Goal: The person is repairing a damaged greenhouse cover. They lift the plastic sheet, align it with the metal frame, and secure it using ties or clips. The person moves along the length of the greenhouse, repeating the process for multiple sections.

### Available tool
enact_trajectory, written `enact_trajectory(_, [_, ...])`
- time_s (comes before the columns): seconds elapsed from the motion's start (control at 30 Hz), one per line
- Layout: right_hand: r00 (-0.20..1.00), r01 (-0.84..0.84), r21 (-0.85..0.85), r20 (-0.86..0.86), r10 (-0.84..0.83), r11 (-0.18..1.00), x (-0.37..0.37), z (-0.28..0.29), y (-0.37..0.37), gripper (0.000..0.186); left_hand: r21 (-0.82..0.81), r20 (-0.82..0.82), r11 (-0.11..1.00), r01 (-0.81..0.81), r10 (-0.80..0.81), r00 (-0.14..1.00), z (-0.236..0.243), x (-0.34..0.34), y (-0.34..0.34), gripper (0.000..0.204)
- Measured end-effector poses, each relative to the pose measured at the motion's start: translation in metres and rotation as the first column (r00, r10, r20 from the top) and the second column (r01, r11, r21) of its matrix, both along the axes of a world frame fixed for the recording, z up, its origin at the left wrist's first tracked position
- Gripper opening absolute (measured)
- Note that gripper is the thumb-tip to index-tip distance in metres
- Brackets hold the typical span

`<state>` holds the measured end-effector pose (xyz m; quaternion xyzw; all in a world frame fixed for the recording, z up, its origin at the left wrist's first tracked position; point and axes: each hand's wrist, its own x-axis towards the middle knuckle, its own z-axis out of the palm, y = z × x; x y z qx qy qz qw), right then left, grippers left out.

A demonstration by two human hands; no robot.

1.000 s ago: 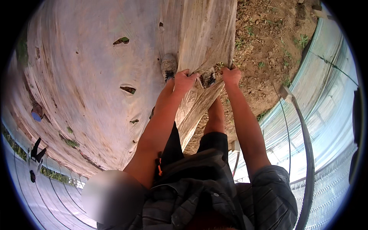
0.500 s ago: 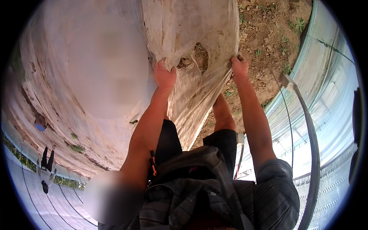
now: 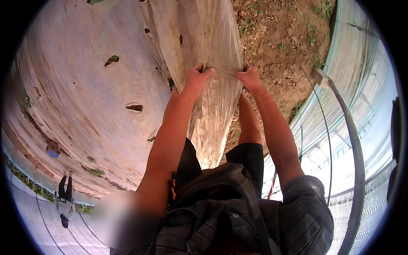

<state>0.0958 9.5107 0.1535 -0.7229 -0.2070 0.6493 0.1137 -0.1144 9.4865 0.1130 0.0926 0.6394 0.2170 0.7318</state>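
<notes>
A long strip of dirt-stained, translucent plastic film [image 3: 204, 34] runs up and away between my arms, with its loose part hanging down toward my legs. Both hands grip it, close together. My left hand [image 3: 198, 80] pinches the film near the middle of the strip, thumb on top. On the film's right edge, next to bare soil, my right hand [image 3: 251, 80] is closed with the thumb pointing inward. Between the two hands the film is pulled into thin creases. My fingertips are partly hidden under the film.
A wide sheet of film [image 3: 93, 85] with several torn holes covers the ground at left. Brown soil [image 3: 280, 63] with small weeds lies at right, beside a curved metal pole [image 3: 355, 170] and greenhouse plastic wall [image 3: 361, 76]. Another person [image 3: 65, 199] stands far left.
My hands have come closer together, the right one shifting left. The film strip between them is narrower, and the large torn hole near my left hand is out of sight.
</notes>
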Motion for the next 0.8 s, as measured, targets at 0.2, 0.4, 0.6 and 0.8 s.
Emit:
enact_trajectory(0.2, [0.986, 0.152, -0.012, -0.073, -0.152, 0.988, 0.047, -0.034, -0.018, 0.027, 0.105, -0.213, 0.988, -0.114, 0.135, 0.968, -0.044, -0.057, -0.017, 0.025])
enact_trajectory(0.4, [0.969, 0.226, -0.054, -0.091, -0.231, 0.973, 0.056, -0.022, -0.006, 0.030, 0.103, -0.376, 0.985, -0.140, 0.168, 0.911, -0.056, -0.069, -0.022, 0.018])
enact_trajectory(0.6, [0.924, 0.288, -0.063, -0.244, -0.295, 0.956, 0.064, -0.015, -0.008, 0.033, 0.049, -0.461, 0.988, -0.146, 0.152, 0.874, -0.060, -0.071, -0.020, 0.026])
enact_trajectory(0.8, [0.847, 0.323, -0.201, -0.375, -0.377, 0.925, 0.062, -0.009, -0.008, 0.043, 0.076, -0.499, 0.990, -0.120, 0.142, 0.855, -0.075, -0.085, -0.026, 0.026])
